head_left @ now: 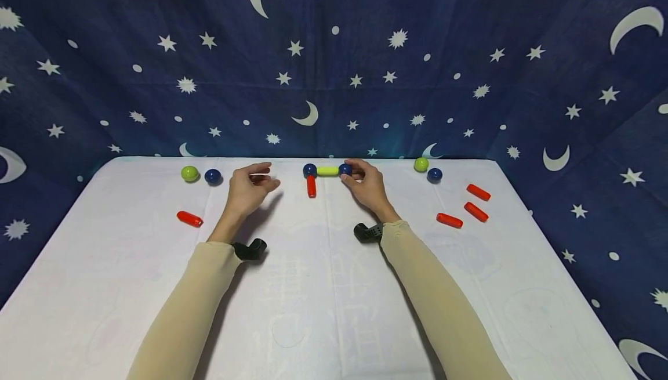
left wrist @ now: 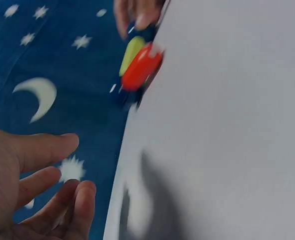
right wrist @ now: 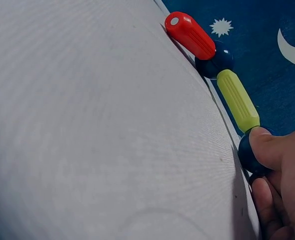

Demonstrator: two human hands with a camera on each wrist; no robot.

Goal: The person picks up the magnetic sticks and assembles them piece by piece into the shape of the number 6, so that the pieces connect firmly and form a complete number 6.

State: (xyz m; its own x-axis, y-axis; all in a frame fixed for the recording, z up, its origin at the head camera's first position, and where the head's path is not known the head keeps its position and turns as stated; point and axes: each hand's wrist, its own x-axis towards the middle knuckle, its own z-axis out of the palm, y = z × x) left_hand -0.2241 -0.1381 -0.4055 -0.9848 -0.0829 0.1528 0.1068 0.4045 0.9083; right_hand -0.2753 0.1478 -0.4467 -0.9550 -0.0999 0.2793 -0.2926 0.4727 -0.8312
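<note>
A joined piece lies near the table's back edge: a blue ball, a yellow-green rod running right from it to a second blue ball, and a red rod pointing toward me from the first ball. My right hand pinches the second ball between thumb and fingers; the right wrist view shows the thumb on that ball. My left hand hovers left of the piece, its fingers relaxed and apart, holding nothing. In the left wrist view the red rod looks blurred.
On the left are a green ball, a blue ball and a red rod. To the right are a green ball, a blue ball and loose red rods. A star-patterned cloth hangs behind the table.
</note>
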